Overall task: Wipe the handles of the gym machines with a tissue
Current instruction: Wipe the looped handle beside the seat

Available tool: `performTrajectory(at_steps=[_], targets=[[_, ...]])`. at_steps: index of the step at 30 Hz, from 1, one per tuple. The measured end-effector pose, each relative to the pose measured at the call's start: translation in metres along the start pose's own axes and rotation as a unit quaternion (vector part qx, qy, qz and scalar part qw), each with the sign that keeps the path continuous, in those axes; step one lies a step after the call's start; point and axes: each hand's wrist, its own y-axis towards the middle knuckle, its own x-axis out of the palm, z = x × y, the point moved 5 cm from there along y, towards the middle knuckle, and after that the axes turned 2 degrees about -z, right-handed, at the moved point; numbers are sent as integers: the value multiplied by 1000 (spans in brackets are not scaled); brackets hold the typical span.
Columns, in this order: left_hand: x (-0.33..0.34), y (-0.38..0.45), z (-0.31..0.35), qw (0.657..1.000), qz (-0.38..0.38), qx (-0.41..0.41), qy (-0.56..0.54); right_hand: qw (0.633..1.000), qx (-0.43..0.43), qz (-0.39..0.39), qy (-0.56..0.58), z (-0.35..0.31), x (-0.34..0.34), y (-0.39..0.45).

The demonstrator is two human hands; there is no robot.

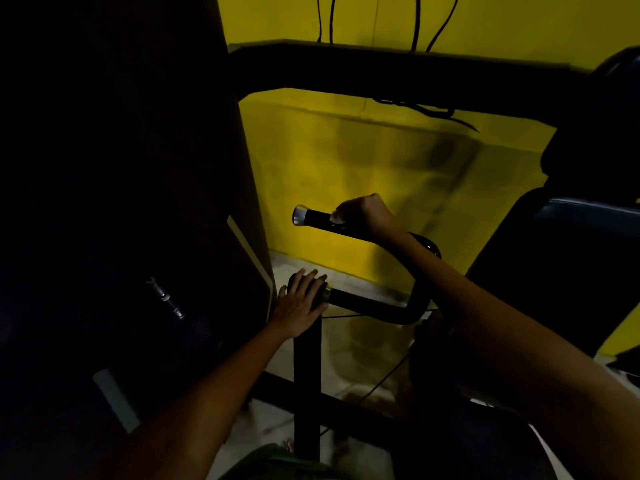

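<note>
Right hand (365,214) fist-wrapped round upper handle (320,220), white tissue (337,217) pinched under fingers against grip. Left hand (300,304) flat, fingers spread loose, resting atop lower handle (360,303) end. Yellow wall (381,168) behind.

The right hand (363,214) was closed around the upper black rubber-gripped handle (320,220) with a silver end cap, a scrap of white tissue (336,218) showing at its fingers. The left hand (301,303) lay flat, fingers spread, over the end of the lower black curved handle (367,303), before a yellow painted wall (346,168).
</note>
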Motion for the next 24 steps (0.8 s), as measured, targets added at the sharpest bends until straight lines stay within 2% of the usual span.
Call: performTrajectory(at_steps=[3, 4, 8, 11, 13, 17, 19, 24], targets=[[3, -1, -3, 999, -11, 19, 28, 994, 49, -64, -67, -8, 27, 22], [5, -2, -2, 999, -15, 12, 41, 993, 42, -78, -74, -12, 32, 25], [7, -6, 5, 999, -14, -29, 25, 998, -45, -40, 5, -15, 12, 15], [8, -7, 7, 999, -22, -35, 13, 1000, 4, -9, 2, -7, 12, 26], [6, -7, 6, 999, -34, -28, 10, 1000, -8, 13, -24, -17, 28, 39], [2, -7, 5, 999, -42, -25, 15, 996, -57, -60, -20, -26, 40, 34], [3, -5, 5, 999, -44, -29, 0, 996, -61, -70, -9, -19, 26, 25], [2, -6, 5, 998, -48, -32, -10, 991, 54, -90, -87, -19, 40, 40]])
